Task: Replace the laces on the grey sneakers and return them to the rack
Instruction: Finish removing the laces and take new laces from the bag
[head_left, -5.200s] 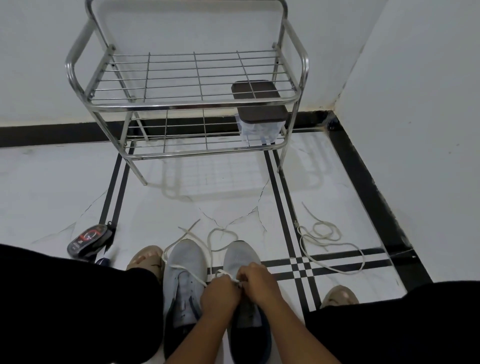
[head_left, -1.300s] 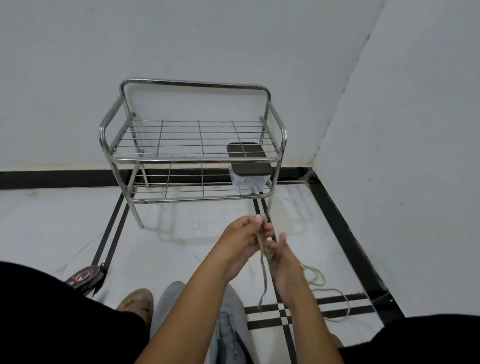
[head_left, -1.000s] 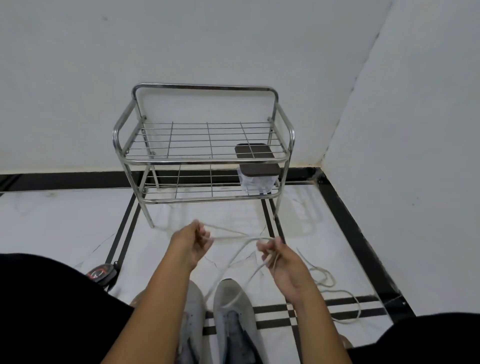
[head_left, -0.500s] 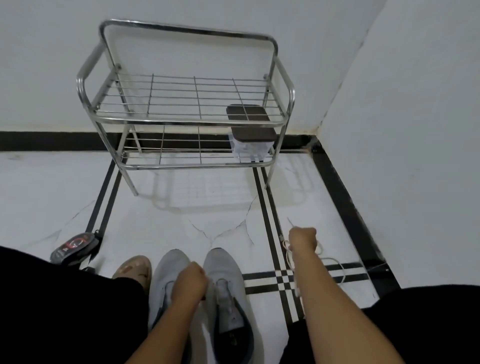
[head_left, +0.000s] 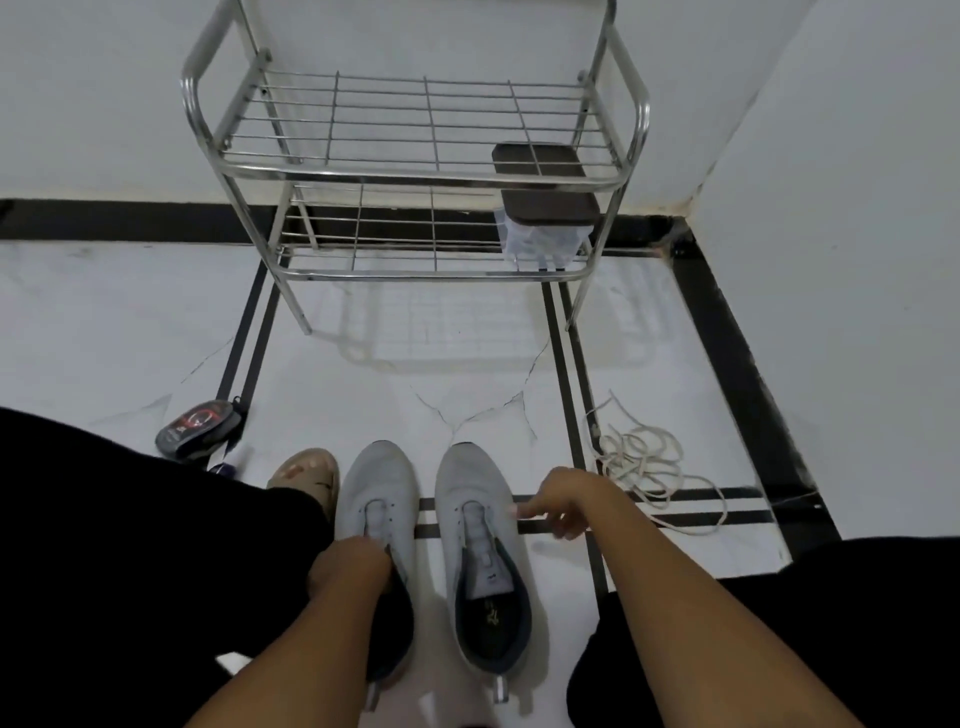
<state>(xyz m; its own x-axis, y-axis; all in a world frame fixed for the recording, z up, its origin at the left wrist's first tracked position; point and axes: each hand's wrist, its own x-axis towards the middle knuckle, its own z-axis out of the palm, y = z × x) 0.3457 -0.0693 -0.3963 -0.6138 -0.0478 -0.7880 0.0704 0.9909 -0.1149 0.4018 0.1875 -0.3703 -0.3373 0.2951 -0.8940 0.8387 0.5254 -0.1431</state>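
Observation:
Two grey sneakers stand side by side on the floor, toes pointing away, with no laces in their eyelets: the left sneaker (head_left: 376, 493) and the right sneaker (head_left: 470, 493). My left hand (head_left: 348, 566) grips the left sneaker at its tongue and collar, fingers curled into the opening. My right hand (head_left: 561, 501) hovers just right of the right sneaker, fingers loosely curled, holding nothing; one fingertip points at the shoe's side. A loose pile of white laces (head_left: 639, 462) lies on the floor to the right of that hand.
The steel two-shelf rack (head_left: 415, 171) stands against the far wall; a clear container with a brown lid (head_left: 545, 223) sits at the right end of its lower shelf. A black and red object (head_left: 200, 428) lies on the floor at left. A sandalled foot (head_left: 306, 473) rests beside the left sneaker.
My right hand has left the lace pile and come back beside the right sneaker. My left hand has slid back onto the left sneaker's opening. The view has tilted down.

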